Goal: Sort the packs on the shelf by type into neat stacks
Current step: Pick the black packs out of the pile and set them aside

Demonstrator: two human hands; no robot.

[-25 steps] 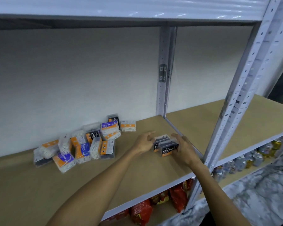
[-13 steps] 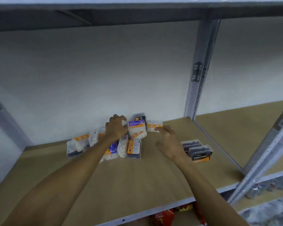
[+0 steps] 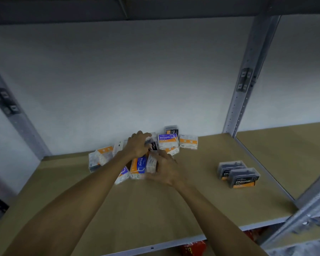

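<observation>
I see the jumbled heap of small clear plastic packs with orange, purple and white labels lying at the back of the tan wooden shelf board, close against the pale grey wall. Within it, a pack marked "Smooth" lies face up, a dark pack stands behind it against the wall, and a white-and-orange pack lies just to its right. A pack marked "Round" lies between my two forearms.

My left hand lies on top of the heap, fingers curled over a dark-labelled pack; I cannot tell whether it truly grips it or only presses on it. My right hand is just beside it at the near edge of the heap, fingers against a white pack standing on its side; the blur keeps me from saying whether it has closed on that pack.

Well apart to the right, two dark charcoal-coloured packs with orange strips lie together on the same board, one partly in front of the other, the nearer reading "Charcoal".

A perforated grey metal upright rises at the back right of the bay, another at the left. Beneath the board's front edge, red packaging shows on the level below.
</observation>
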